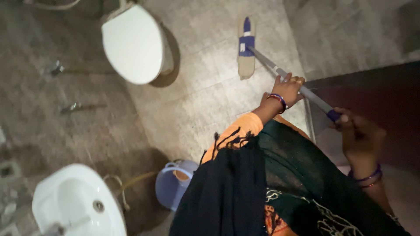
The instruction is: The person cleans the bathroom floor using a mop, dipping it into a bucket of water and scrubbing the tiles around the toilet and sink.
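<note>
Tiled bathroom floor [210,91] fills the view. Closed white toilet [133,43] sits well beyond the grip, wall side; white washbasin [74,203] near the person, w/ a lilac bucket [173,185] beside it. Flat mop [246,54] lies pad-down on the tiles, handle slanting back to both hands, so pressure goes into the pad. Left hand [286,89] is lower on the shaft, fingers partly spread, resting over it rather than clenched: a guiding hold. Right hand [358,133] wraps the blue end of the handle, closed round it, driving from the top. Bangles on both wrists.
</note>
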